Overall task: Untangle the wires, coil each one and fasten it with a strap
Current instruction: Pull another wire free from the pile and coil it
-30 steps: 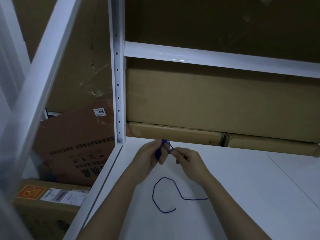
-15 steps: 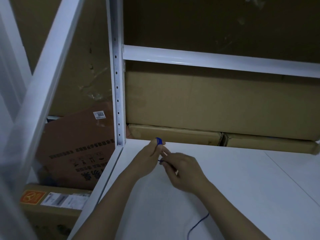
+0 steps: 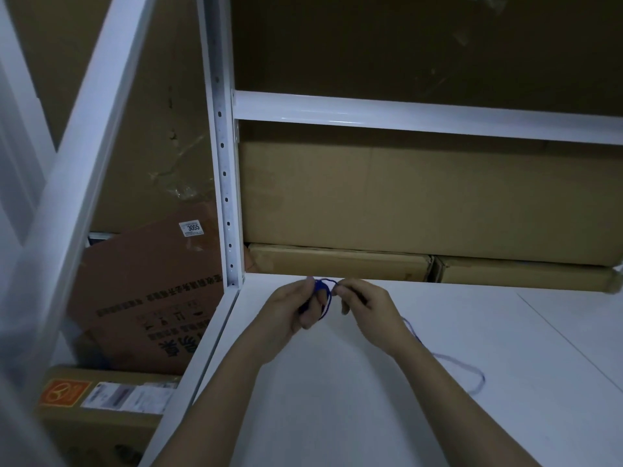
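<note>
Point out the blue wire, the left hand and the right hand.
blue wire (image 3: 323, 287): head view, loop between the fingertips.
left hand (image 3: 292, 308): head view, back of the hand.
right hand (image 3: 369, 306): head view, back of the hand.

We see both hands over the shelf board (image 3: 371, 416), left hand (image 3: 290, 311) left of right hand (image 3: 367, 308), the wire (image 3: 323, 288) between them, trailing rightward. Behind lie flat cartons (image 3: 340, 261); left of the upright post (image 3: 225, 183) leans a box (image 3: 145, 291).

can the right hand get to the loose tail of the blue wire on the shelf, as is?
Probably yes. The loose tail lies open on the white shelf just right of the right hand; nothing sits between. But that hand is pinching the blue wire and must release first.
</note>
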A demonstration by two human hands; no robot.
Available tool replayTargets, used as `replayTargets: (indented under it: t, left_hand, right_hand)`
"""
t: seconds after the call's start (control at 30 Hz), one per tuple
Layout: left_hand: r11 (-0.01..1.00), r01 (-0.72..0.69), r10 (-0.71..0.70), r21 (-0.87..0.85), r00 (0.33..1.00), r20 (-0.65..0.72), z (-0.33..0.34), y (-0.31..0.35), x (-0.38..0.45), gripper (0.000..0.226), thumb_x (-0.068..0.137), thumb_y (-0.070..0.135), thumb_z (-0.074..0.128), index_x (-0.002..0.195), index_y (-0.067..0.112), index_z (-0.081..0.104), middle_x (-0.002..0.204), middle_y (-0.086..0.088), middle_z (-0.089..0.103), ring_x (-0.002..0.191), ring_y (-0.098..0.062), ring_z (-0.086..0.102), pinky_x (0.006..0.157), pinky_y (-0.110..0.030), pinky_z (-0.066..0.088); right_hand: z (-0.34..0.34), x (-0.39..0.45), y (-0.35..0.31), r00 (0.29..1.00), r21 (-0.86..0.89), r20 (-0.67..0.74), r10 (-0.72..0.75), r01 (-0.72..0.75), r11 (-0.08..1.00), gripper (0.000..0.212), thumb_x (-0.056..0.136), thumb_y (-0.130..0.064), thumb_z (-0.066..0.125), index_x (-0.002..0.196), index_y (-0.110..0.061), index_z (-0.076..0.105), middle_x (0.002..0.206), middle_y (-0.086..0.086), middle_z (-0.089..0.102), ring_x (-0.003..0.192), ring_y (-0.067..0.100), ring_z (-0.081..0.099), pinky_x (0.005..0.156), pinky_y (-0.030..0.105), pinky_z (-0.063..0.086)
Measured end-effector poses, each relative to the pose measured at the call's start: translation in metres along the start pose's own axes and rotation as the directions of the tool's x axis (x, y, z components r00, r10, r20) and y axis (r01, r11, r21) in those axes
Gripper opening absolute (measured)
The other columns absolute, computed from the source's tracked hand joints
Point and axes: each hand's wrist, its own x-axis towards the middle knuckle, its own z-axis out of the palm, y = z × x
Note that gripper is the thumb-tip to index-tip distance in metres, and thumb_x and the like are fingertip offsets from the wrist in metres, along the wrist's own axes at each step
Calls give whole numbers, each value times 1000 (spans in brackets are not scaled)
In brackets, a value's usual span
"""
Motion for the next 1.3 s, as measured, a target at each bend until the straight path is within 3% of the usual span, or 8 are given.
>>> replayTargets:
  t: [0.2, 0.43, 0.57, 0.7, 0.83, 1.0, 1.17, 1.3]
  left_hand:
    - [973, -131, 108, -188, 986, -127, 7, -9, 10, 35, 92, 28, 39, 104, 4, 62, 77, 1, 71, 74, -11, 65, 79, -25, 50]
    - [912, -151, 250, 382, 942, -224, 2, -25, 21, 33, 105, 6, 27, 110, 18, 57, 111, 4, 66, 104, -13, 63, 96, -23, 44]
    - [807, 36, 91, 589, 979, -185, -7, -46, 14, 31, 104, 12, 29, 101, 38, 46, 107, 5, 64, 100, -16, 59, 95, -29, 44]
    - [678, 162, -72, 717, 985, -154, -19, -57, 0, 36, 104, 35, 30, 91, 18, 59, 83, -1, 67, 78, -10, 60, 75, -24, 46]
    - [772, 255, -198, 582, 967, -161, -14, -51, -10, 50, 102, 44, 29, 70, 25, 62, 54, 10, 59, 54, -4, 51, 59, -16, 40]
    - [940, 173, -166, 295, 985, -49, -10, -30, -14, 54, 99, 42, 35, 56, 26, 63, 50, 3, 50, 58, -14, 50, 76, -22, 43]
    - [996, 84, -85, -12, 994, -73, -9, -18, -17, 43, 92, 38, 42, 70, 10, 66, 48, 0, 47, 47, -8, 43, 57, -14, 41]
    - [986, -30, 1, -165, 985, -174, -11, -15, -12, 43, 103, 16, 30, 86, 2, 66, 55, -3, 55, 56, -12, 53, 64, -17, 48]
  right_hand:
    - [34, -17, 7, 984, -207, 169, 62, -26, 978, 22, 103, -31, 37, 97, -36, 57, 57, -13, 49, 52, 1, 45, 52, 19, 32]
    - [45, -45, 11, 960, -387, 257, -107, 204, 899, 31, 103, -28, 33, 94, -10, 57, 86, 4, 67, 75, 20, 59, 60, 26, 31]
    - [38, -50, 9, 931, -491, 245, -270, 359, 794, 25, 96, -19, 44, 83, -9, 63, 71, 3, 65, 61, 18, 57, 53, 29, 36]
    - [26, -41, 13, 897, -563, 147, -417, 423, 710, 9, 79, -5, 68, 84, -11, 73, 63, 2, 62, 54, 19, 55, 50, 25, 39]
    - [16, -24, 17, 894, -517, 50, -446, 405, 754, 6, 84, -10, 67, 83, -9, 73, 68, 4, 62, 61, 21, 54, 62, 21, 33]
    - [18, -7, 17, 973, -229, 27, -229, 229, 946, 11, 91, -10, 62, 89, -13, 73, 82, -4, 65, 76, 7, 53, 74, 10, 35]
    - [30, -6, 20, 998, 69, 63, -18, 14, 997, 27, 98, -11, 49, 87, -30, 65, 69, -20, 61, 67, 0, 54, 66, 9, 40]
    - [47, -14, 30, 982, 58, 137, 127, -135, 989, 28, 103, -18, 40, 96, -32, 64, 57, -9, 53, 50, 0, 44, 52, 12, 33]
